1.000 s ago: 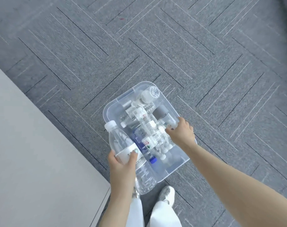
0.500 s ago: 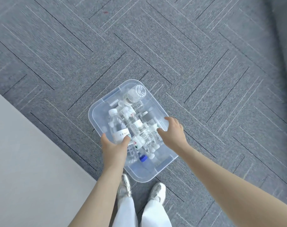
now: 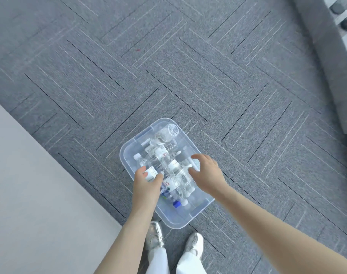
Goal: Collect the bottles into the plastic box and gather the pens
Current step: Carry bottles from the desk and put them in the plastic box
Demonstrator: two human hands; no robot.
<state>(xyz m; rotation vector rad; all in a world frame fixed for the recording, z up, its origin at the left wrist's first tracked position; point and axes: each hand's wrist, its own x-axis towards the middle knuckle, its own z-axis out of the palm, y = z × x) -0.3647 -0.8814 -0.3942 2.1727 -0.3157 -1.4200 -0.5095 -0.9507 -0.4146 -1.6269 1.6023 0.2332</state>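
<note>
A clear plastic box (image 3: 127, 155) sits on the grey carpet in front of my feet, holding several clear water bottles lying across one another. My left hand (image 3: 147, 182) grips one clear bottle with a white cap and white label (image 3: 144, 166), held low inside the box at its left side. My right hand (image 3: 206, 173) hovers over the box's right rim with fingers spread, holding nothing, beside a larger labelled bottle (image 3: 176, 173). A blue-capped bottle (image 3: 176, 203) lies near the box's near end. No pens are visible.
A light grey table top (image 3: 34, 204) fills the lower left, its edge close to the box. A dark grey furniture edge (image 3: 327, 66) runs down the upper right. My two silver shoes (image 3: 193, 244) stand just behind the box.
My left hand carried the bottle from outside the box's left corner down into the box. My right hand let go of the right rim and its fingers spread.
</note>
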